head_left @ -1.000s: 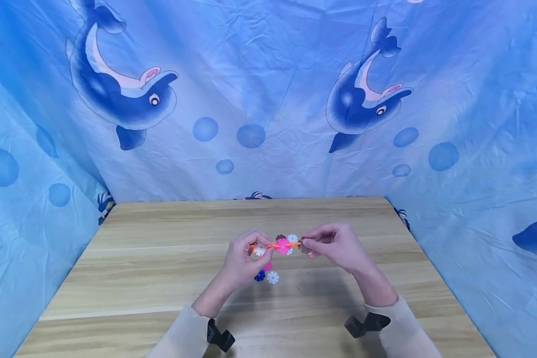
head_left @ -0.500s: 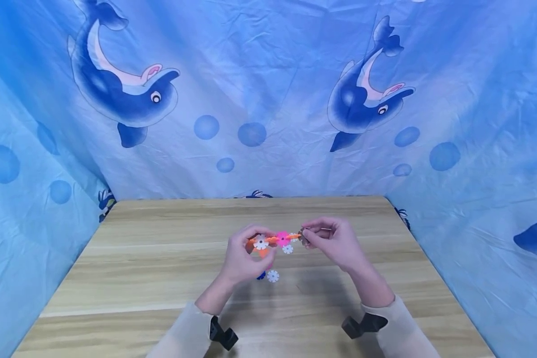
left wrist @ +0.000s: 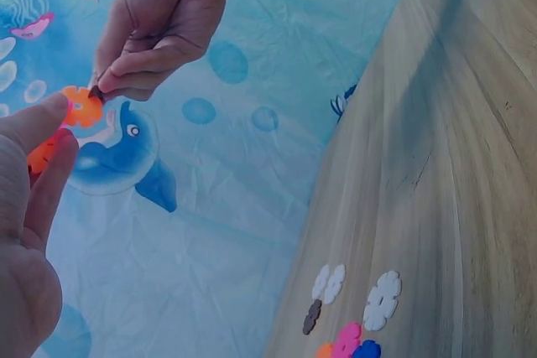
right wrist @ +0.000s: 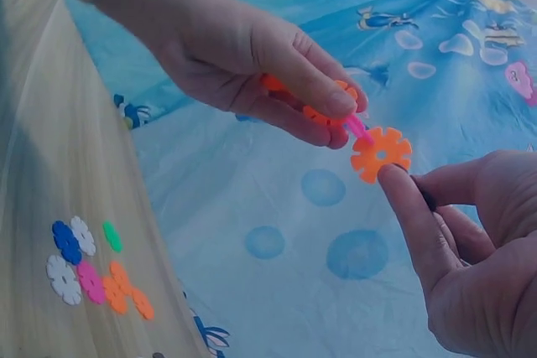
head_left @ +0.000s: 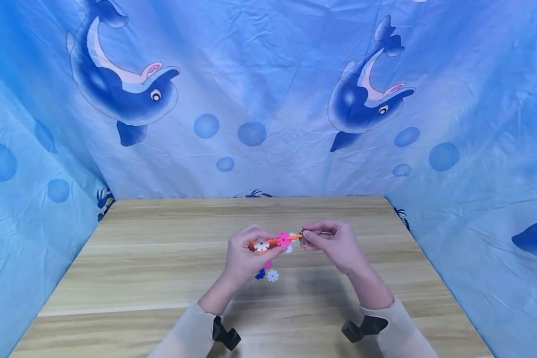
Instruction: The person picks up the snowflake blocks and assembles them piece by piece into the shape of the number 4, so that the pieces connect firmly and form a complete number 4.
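My left hand (head_left: 246, 253) holds a chain of notched plastic snowflake discs, its thumb and fingers at an orange link beside the pink disc (head_left: 284, 239). A white disc (head_left: 261, 245) shows inside the curve of that hand. At the chain's right end is an orange disc (right wrist: 382, 155), turned face-on in the right wrist view. My right hand (head_left: 335, 243) pinches a brown disc (head_left: 303, 238) between thumb and fingers, right at the rim of this orange disc. Most of the brown disc is hidden by the fingertips. The chain is held up above the table.
Loose discs lie on the wooden table (head_left: 161, 278) below the hands: a white disc (head_left: 272, 276), a blue disc (head_left: 260, 274), a pink disc (right wrist: 91, 282), a green disc (right wrist: 112, 236) and several orange discs (right wrist: 117, 282). A blue dolphin-print curtain (head_left: 268, 89) surrounds the table.
My left thumb and fingers parted briefly, then took a new grip farther right on the chain, by the pink disc. The chain rose slightly. My right hand keeps its pinch on the brown disc.
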`<act>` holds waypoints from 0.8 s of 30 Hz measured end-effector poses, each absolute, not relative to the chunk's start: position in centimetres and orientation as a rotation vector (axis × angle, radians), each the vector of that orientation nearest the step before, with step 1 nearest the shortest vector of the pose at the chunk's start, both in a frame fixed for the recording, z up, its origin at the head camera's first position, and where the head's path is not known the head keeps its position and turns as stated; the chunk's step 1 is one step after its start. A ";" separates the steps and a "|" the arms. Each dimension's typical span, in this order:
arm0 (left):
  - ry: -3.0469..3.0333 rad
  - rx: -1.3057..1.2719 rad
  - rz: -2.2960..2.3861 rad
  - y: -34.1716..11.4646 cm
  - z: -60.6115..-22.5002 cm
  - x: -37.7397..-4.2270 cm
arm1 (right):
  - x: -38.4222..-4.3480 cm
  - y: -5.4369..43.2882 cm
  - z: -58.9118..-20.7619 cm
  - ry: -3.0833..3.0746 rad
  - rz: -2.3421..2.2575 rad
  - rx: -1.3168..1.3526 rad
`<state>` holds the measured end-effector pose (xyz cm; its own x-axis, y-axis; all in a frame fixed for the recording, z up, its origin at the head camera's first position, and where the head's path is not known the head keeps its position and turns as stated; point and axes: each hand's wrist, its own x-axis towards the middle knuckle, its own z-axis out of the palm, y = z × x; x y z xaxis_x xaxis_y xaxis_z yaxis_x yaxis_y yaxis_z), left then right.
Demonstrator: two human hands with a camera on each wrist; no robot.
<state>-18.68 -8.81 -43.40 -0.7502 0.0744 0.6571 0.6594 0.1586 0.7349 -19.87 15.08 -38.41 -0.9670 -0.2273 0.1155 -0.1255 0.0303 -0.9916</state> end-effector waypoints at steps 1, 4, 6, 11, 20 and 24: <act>-1.963 -0.706 -1.628 -8.8 -43.4 -18.7 | -19.9 15.1 -38.4 2.186 -2.111 -0.375; -1.945 -0.735 -1.627 -8.8 -43.3 -18.7 | -19.9 15.1 -38.4 2.160 -2.120 -0.364; -1.932 -0.751 -1.622 -8.8 -43.3 -18.8 | -20.0 15.1 -38.5 2.151 -2.122 -0.358; -1.893 -0.790 -1.611 -8.8 -43.6 -19.0 | -20.2 15.1 -38.7 2.132 -2.133 -0.349; -1.903 -0.888 -1.666 -9.3 -43.6 -19.4 | -20.3 15.5 -38.8 2.124 -2.087 -0.406; -1.934 -0.921 -1.674 -9.6 -43.4 -19.5 | -20.3 15.6 -38.6 2.139 -2.051 -0.423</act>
<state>-19.48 -9.55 -43.42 -0.6928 0.2080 0.6905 0.7132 0.0557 0.6988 -20.31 15.60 -38.59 -0.9493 -0.3022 0.0868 -0.0994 0.0266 -0.9947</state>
